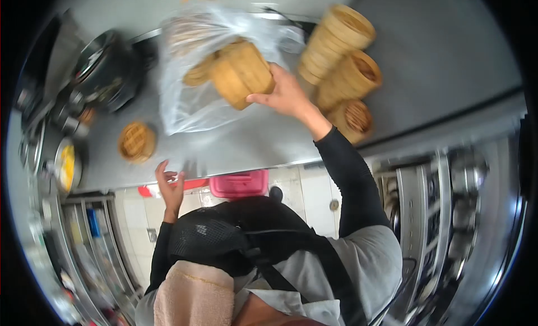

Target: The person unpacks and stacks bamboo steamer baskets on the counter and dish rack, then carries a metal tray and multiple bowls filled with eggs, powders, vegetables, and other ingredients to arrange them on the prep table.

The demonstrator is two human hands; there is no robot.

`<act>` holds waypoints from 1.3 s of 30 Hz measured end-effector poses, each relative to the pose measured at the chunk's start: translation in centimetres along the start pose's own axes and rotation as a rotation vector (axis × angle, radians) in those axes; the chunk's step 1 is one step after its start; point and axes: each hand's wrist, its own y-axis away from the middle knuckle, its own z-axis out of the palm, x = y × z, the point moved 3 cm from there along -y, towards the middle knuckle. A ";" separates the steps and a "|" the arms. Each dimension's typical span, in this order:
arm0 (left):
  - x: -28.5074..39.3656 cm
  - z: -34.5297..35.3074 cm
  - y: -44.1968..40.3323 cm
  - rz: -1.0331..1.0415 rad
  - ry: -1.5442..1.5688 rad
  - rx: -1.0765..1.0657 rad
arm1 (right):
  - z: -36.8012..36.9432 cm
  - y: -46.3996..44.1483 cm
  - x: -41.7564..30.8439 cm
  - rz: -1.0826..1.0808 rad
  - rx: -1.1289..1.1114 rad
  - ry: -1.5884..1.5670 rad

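Note:
My right hand grips a bamboo steamer by its side, fingers behind it and thumb on the near edge. The steamer is tilted, in front of a clear plastic bag on the counter. More bamboo pieces show behind it at the bag; how many is hidden. Just off the counter's front edge hovers my left hand, fingers apart and holding nothing. Closest to it on the counter is a small bamboo steamer with a woven top.
Stacked bamboo steamers stand right of the bag, with shorter stacks nearer me. A dark pot and a bowl with yellow contents are on the left. Below the metal counter sits a pink bin. Shelves flank the floor.

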 end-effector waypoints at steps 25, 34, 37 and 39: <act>9.5 12.1 -4.4 0.203 0.019 -0.140 | -16.3 13.6 2.0 -0.067 0.203 0.509; 10.4 4.9 -7.1 0.067 0.034 -0.052 | 10.4 -12.1 10.0 -0.410 0.170 0.449; 5.6 3.8 -1.1 -0.071 0.006 -0.084 | 12.6 -19.9 10.6 -0.187 -0.065 0.703; 3.0 3.1 3.6 -0.270 0.038 -0.069 | 12.7 -22.3 10.9 -0.294 0.046 0.485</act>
